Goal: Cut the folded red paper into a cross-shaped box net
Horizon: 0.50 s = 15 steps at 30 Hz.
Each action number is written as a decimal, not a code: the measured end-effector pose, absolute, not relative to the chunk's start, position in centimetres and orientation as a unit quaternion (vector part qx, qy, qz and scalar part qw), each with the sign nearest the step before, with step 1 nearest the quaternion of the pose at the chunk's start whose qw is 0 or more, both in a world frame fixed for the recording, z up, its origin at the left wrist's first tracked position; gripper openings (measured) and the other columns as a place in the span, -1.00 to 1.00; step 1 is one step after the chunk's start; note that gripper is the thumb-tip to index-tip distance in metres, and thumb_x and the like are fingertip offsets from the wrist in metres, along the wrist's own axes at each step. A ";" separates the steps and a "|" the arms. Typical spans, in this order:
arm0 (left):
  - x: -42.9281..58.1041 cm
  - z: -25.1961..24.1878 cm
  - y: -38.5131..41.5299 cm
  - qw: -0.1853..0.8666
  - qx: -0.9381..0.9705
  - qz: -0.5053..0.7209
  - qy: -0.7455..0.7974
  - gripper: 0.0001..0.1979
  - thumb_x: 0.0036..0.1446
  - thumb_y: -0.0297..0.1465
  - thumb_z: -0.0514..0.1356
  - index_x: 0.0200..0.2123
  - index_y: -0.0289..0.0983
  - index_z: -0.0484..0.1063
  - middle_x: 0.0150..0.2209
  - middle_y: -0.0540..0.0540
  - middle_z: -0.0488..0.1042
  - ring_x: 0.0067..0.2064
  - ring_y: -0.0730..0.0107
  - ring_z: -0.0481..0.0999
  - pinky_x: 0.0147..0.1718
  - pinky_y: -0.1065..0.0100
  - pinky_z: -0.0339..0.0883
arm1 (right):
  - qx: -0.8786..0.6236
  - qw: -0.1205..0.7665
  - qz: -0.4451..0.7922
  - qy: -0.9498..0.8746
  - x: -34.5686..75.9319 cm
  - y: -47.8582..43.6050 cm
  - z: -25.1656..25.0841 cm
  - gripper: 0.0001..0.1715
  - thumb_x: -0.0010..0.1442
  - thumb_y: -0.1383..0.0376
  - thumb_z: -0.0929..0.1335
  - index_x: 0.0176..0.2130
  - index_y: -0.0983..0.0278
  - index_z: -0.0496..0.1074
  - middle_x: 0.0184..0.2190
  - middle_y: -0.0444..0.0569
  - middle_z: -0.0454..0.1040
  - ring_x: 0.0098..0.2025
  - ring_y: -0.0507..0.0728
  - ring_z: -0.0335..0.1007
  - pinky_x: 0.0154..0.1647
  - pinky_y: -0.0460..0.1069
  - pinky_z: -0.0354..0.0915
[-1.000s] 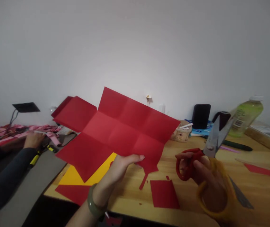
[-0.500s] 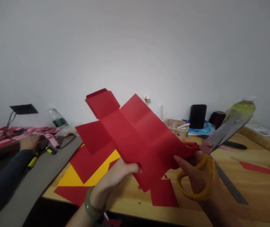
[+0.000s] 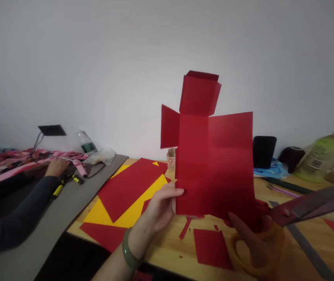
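Observation:
A folded red card cutout with several flaps stands upright between my hands above the wooden table. My left hand pinches its lower left edge, thumb in front. At the lower right corner, my right hand also grips the card. Scissors hang in that same hand, the fingers through the yellow handle and the blades pointing right. Part of my right hand is blurred and hidden by the handle. Below the card, a red card piece and small scraps lie on the table.
Red and yellow sheets overlap at the left of the table. A steel ruler, a green-labelled bottle and a black box lie or stand at right. A co-worker's hand rests among pink material on the grey table.
The red card has turned from a slant to upright and moved up and right, both hands holding it. The scissors' blades have swung lower toward the right. The camera view has shifted left.

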<state>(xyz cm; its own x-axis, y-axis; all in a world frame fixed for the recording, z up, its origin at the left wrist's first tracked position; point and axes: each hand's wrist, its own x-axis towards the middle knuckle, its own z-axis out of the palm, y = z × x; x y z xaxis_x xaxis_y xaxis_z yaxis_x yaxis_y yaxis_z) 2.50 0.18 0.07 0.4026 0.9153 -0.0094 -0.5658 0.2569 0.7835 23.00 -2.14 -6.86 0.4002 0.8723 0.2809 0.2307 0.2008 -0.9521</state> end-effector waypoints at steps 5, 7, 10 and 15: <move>3.5 -0.3 0.1 0.711 0.362 0.529 0.288 -0.62 -0.24 -0.59 0.39 -0.23 -0.36 0.52 -0.28 -0.14 0.59 -0.29 0.31 0.56 -0.22 0.33 0.44 | -0.562 0.589 0.284 -0.507 23.7 -3.4 -6.2 -0.75 -0.18 0.20 0.48 -0.39 0.18 0.47 -0.38 0.01 0.57 -0.24 0.34 0.54 -0.37 0.07 0.47; 3.9 -0.5 0.2 0.703 0.360 0.539 0.291 -0.58 -0.26 -0.59 0.41 -0.21 -0.36 0.50 -0.28 -0.16 0.59 -0.29 0.29 0.57 -0.24 0.31 0.45 | -0.561 0.591 0.292 -0.502 23.3 -3.6 -6.1 -0.75 -0.16 0.18 0.48 -0.40 0.18 0.46 -0.39 0.01 0.56 -0.31 0.30 0.53 -0.43 0.06 0.46; 3.9 -0.5 0.6 0.688 0.359 0.557 0.295 -0.51 -0.30 -0.59 0.43 -0.18 -0.38 0.48 -0.27 -0.19 0.60 -0.29 0.25 0.58 -0.24 0.27 0.46 | -0.552 0.602 0.306 -0.489 22.5 -3.7 -6.4 -0.74 -0.09 0.08 0.45 -0.48 0.18 0.41 -0.58 -0.08 0.47 -0.56 0.16 0.44 -0.60 0.00 0.39; 3.2 0.2 1.3 0.669 0.344 0.584 0.304 -0.61 -0.33 -0.57 0.44 -0.31 -0.42 0.53 -0.33 -0.19 0.61 -0.34 0.25 0.59 -0.29 0.31 0.49 | -0.571 0.579 0.358 -0.459 23.6 -4.8 -8.4 -0.60 -0.13 -0.07 0.44 -0.56 0.19 0.42 -0.75 -0.14 0.31 -0.71 0.07 0.28 -0.81 -0.10 0.16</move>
